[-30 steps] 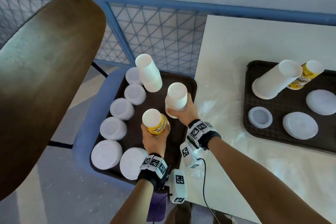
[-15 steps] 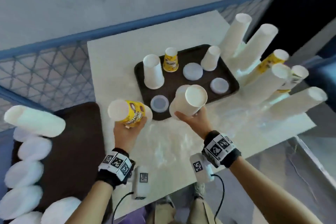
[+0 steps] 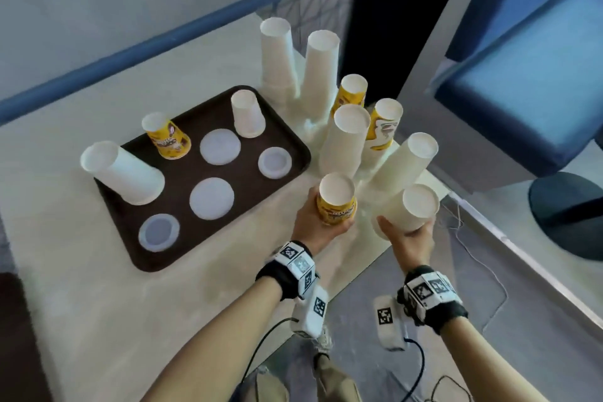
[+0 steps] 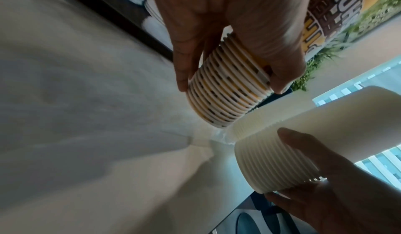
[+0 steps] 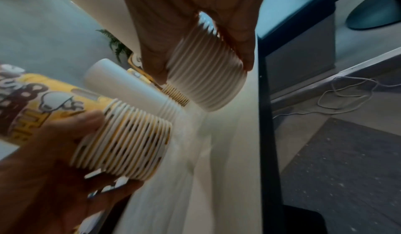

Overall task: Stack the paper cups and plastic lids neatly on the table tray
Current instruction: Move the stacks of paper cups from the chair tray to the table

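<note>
My left hand (image 3: 321,222) grips a stack of yellow printed paper cups (image 3: 336,202), bottoms up, over the table's front right. My right hand (image 3: 406,233) grips a stack of white paper cups (image 3: 412,210) just to the right of it. The left wrist view shows the yellow stack (image 4: 223,110) in the left hand (image 4: 232,83) close to the white stack (image 4: 271,165). In the right wrist view the right hand (image 5: 201,69) wraps the white stack (image 5: 212,93). The brown tray (image 3: 182,179) to the left holds three cup stacks and several plastic lids (image 3: 212,197).
Several tall cup stacks (image 3: 346,140), white and yellow, stand crowded on the table just beyond my hands. The table edge (image 3: 375,261) runs right under my wrists. A blue seat (image 3: 522,91) and a dark round base (image 3: 567,215) are at the right; cables (image 3: 473,248) lie on the floor.
My view swung from the chair-side tray to the table. Both hands carried their cup stacks rightward, past the table tray, to the crowd of stacks at the table's right front.
</note>
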Tool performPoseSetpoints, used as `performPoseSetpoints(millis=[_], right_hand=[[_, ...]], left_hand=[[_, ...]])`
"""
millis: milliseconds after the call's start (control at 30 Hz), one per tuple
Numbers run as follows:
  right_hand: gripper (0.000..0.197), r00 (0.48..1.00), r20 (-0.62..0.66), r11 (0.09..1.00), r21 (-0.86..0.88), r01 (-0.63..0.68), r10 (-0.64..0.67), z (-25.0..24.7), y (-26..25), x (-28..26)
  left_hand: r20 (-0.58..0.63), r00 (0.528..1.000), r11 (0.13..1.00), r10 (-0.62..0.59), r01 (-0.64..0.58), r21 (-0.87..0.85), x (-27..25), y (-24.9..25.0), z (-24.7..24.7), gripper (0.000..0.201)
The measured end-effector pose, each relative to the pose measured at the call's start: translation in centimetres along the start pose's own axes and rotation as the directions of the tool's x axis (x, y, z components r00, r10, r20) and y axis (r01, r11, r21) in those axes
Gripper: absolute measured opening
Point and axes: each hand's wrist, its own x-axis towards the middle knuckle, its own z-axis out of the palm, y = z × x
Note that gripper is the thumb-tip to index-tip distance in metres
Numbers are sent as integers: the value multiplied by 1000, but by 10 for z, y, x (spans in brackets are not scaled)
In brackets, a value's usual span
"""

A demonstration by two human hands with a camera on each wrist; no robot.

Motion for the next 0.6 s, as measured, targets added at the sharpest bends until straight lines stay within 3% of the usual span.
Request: performPoseSetpoints(millis=[167, 467, 600], right_hand=[[74, 999, 23, 1000, 1, -25, 25, 1, 8, 25], [79, 989, 146, 1000, -2, 17, -16, 15, 9, 39], [97, 983, 185, 999, -39, 10, -3, 15, 8, 40]], left_hand=[[-60, 998, 1000, 2, 0, 21, 32, 5, 40, 73], [-157, 987, 997, -23, 35, 75, 43, -1, 50, 77], [-136, 990, 995, -41, 52, 79, 43, 1, 46, 81]])
